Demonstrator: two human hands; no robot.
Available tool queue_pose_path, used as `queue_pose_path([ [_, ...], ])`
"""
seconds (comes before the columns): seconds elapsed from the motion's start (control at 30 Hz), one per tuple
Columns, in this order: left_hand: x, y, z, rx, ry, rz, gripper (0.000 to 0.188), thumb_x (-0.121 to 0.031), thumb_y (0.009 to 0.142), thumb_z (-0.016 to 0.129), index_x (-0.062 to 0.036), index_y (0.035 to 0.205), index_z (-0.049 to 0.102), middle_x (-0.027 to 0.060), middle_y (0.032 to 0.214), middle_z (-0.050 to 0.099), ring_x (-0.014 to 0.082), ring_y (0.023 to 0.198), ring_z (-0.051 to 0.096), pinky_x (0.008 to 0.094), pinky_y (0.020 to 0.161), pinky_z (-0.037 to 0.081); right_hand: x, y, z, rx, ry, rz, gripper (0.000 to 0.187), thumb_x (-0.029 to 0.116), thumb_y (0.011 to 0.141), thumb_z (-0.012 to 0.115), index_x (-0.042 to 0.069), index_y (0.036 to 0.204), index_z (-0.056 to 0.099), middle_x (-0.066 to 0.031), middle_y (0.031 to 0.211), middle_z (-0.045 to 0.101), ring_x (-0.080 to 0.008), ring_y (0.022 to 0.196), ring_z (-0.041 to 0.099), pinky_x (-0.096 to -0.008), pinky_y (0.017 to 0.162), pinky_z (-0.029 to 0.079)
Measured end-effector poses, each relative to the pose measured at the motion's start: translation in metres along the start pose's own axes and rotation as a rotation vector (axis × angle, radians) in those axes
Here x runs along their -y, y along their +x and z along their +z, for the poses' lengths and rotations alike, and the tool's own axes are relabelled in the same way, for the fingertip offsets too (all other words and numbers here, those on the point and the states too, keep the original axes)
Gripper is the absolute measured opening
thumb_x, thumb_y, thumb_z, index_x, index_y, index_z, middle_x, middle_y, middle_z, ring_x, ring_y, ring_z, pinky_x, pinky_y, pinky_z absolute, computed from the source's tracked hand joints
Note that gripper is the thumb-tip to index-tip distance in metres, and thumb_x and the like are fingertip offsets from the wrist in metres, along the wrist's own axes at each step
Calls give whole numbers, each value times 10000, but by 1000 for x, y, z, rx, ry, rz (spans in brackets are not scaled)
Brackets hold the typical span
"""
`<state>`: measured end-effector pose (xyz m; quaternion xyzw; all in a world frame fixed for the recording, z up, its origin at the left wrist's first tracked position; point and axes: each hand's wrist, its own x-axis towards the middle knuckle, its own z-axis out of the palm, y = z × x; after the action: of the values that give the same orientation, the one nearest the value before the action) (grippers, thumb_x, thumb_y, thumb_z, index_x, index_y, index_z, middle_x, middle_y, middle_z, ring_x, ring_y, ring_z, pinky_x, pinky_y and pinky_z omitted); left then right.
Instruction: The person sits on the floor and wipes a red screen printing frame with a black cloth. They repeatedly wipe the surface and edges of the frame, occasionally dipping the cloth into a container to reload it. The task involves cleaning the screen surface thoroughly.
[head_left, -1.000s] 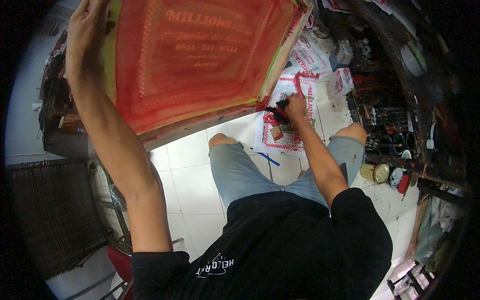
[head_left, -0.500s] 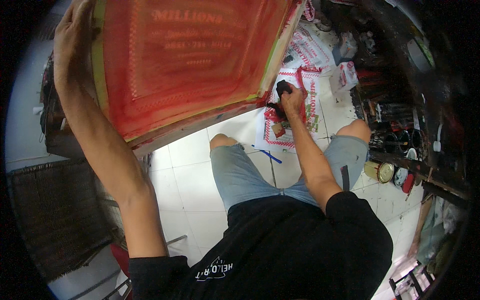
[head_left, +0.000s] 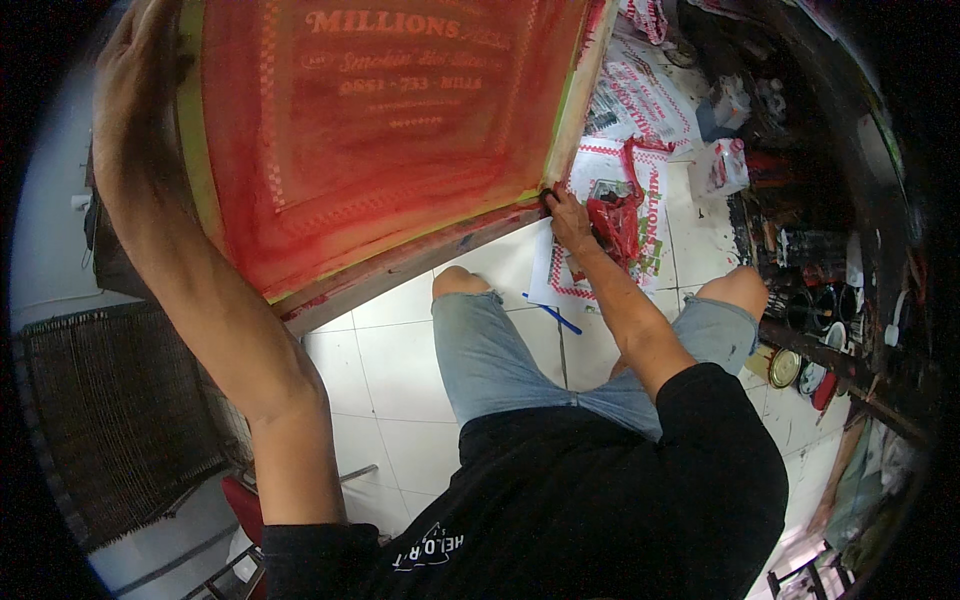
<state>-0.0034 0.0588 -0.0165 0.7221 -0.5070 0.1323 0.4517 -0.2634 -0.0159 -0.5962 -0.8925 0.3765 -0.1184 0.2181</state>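
A large rectangular screen of translucent red mesh (head_left: 390, 150) set in a wooden frame is slanting across 11 o'clock. The left hand (head_left: 135, 45), at 10 o'clock, is curling round its left edge, probably to steady the tilt; its fingertips are hard to make out. The right hand (head_left: 572, 222), between 1 and 2 o'clock, is closing on a small black cloth-like wad (head_left: 549, 198), mostly hidden, and pressing it to the frame's nearest corner, seemingly for a firm rub.

The screen is facing the wearer, its lettering standing upright. Its lower rail (head_left: 420, 258) is running from 8 toward 2 o'clock; the far end is passing out of view, so its long axis cannot be told.

At 2 o'clock, a crumpled red plastic film (head_left: 617, 230) is lying on a white printed sheet (head_left: 548, 265), perhaps guarding the white tiled floor (head_left: 390, 365).
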Motion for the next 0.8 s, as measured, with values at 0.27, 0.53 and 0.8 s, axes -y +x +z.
queue_pose_path([
  [0.27, 29, 15, -24, 94, 294, 195, 398, -297, 934, 596, -99, 1280, 581, 47, 1231, 604, 175, 1063, 595, 294, 831, 496, 20, -35, 7, -241, 486, 560, 406, 30, 707, 575, -34, 1106, 613, -236, 1046, 573, -416, 1012, 559, -454, 895, 452],
  [0.53, 4, 5, -15, 46, 11, -102, 382, -272, 942, 592, -65, 1263, 589, 53, 1188, 621, 160, 1007, 601, 288, 849, 480, 20, -7, 38, -293, 517, 577, 414, 99, 781, 577, -91, 1148, 551, -298, 1123, 540, -439, 1084, 521, -465, 917, 426],
  [0.8, 1, 6, -13, 22, 23, -95, 394, -255, 942, 590, -76, 1292, 568, 57, 1224, 606, 161, 1042, 590, 281, 847, 486, 31, -14, 21, -290, 531, 523, 203, 135, 758, 588, -55, 803, 644, -278, 811, 642, -471, 836, 600, -489, 754, 465],
])
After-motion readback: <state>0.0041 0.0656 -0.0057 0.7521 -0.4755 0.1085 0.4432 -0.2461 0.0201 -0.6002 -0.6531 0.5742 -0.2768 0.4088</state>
